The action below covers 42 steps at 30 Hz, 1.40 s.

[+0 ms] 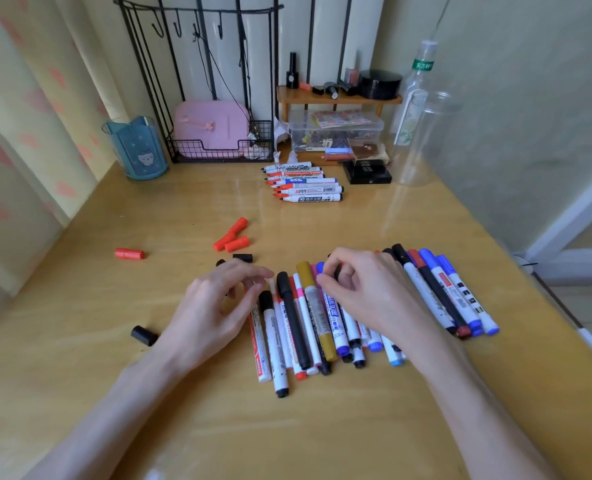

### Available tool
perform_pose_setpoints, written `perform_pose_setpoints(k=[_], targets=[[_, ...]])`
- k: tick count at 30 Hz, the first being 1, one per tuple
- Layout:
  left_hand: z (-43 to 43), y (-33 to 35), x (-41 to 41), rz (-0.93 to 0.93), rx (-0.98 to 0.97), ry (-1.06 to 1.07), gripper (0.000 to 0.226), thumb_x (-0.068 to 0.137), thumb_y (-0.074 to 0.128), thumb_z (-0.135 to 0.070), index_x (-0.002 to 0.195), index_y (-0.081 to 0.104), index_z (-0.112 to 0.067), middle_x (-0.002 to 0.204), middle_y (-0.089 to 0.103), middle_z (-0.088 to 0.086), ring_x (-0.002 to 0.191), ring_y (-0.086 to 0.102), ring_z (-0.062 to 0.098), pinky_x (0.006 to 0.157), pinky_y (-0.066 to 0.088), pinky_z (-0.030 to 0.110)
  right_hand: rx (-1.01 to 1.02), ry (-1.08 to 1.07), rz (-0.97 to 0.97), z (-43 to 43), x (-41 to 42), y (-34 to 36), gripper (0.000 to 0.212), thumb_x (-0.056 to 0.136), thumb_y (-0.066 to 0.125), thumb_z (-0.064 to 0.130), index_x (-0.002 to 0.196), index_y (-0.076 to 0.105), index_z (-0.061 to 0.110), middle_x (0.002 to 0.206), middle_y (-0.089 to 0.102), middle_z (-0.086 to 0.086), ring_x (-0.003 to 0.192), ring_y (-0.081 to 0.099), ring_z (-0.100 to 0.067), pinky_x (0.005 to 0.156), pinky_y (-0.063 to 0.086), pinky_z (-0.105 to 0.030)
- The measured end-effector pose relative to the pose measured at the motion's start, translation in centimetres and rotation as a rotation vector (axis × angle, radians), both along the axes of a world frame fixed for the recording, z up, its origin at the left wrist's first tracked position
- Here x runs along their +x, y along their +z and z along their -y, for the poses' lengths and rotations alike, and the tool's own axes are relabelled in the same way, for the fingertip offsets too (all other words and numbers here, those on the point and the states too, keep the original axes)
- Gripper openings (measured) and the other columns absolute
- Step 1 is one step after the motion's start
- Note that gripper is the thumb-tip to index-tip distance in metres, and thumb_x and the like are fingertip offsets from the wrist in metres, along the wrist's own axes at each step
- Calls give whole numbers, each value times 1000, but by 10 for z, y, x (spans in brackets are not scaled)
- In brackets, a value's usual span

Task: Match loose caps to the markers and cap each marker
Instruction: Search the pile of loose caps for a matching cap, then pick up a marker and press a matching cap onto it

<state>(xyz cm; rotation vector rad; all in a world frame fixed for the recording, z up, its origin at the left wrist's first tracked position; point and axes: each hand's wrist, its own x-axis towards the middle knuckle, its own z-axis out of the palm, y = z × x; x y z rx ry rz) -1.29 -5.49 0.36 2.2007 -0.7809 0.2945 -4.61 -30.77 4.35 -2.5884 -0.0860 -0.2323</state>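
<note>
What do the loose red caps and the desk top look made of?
Red caps: probably moulded plastic, satin finish; uniform colour, soft highlights. Desk top: wood or wood-look laminate, glossy; grain lines show and the clear container reflects in it.

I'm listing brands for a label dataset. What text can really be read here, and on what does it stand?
"HITEBOARD" (first letter unclear): on the barrel of an uncapped marker in the far row.
Green bottle label: Chinese characters, too blurred to read.
Near pile of markers: barrel print too small and blurred to read.
Black box: pale print, unreadable.
</note>
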Motion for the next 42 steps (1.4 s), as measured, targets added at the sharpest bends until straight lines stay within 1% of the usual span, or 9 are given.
perform_pose_setpoints(k=[4,7,10,14,19,24,29,37,42], targets=[[-7,1,3,14,-1,40,21,103,61,-18,119,72,-25,107,66,-16,101,65,12,83,54,34,17,9,59,-6,15,7,9,95,71,36,103,68,32,81,65,13,77,61,-5,73,53,-31],[-14,2,9,25,-31,77,20,104,58,-21,117,72,-27,113,66,-17,109,66,12,87,53,31,-5,52,7,-12,37,15,32,96,70,38,127,63,32,113,66,13,107,60,-6,92,48,-29],[-22,-1,15,38,-37,127,23,102,59,-18,118,73,-27,115,65,-15,113,64,11,89,50,29,-25,56,-72,-18,71,26,53,96,72,38,145,53,31,145,55,7,136,50,-13,113,39,-38],[-30,-4,20,57,-31,185,28,100,63,-5,118,73,-24,116,65,-9,114,63,12,92,49,29,-93,-34,-123,-16,125,23,69,96,73,33,156,41,26,163,37,-1,150,36,-24,118,34,-46],[-31,1,21,48,-85,208,33,98,61,0,118,73,-23,114,66,-9,111,64,12,89,43,20,-202,-98,-105,-11,169,3,66,95,75,27,153,45,18,157,46,-8,145,42,-30,117,33,-50],[-29,2,20,48,-105,203,32,99,60,1,117,73,-21,114,66,-9,110,65,13,89,44,19,-321,-119,-52,-5,186,-11,69,91,78,30,152,47,21,153,50,-10,141,44,-32,117,29,-53],[-29,6,18,53,-100,203,32,99,59,0,118,73,-22,116,66,-9,112,65,13,91,48,23,-308,-93,-82,-1,202,-11,78,89,79,40,156,42,25,162,39,-7,147,34,-28,119,23,-52],[-31,7,19,84,-71,194,32,100,59,0,119,73,-21,116,64,-9,112,64,11,91,47,20,-318,-118,15,0,207,-22,31,91,79,30,120,67,28,132,63,-4,123,53,-27,103,31,-44],[-33,8,18,87,-74,199,32,100,59,0,119,73,-21,116,64,-10,112,63,10,90,42,12,-302,-105,20,3,204,-23,32,87,84,30,117,72,27,122,70,-2,116,57,-24,102,33,-45]])
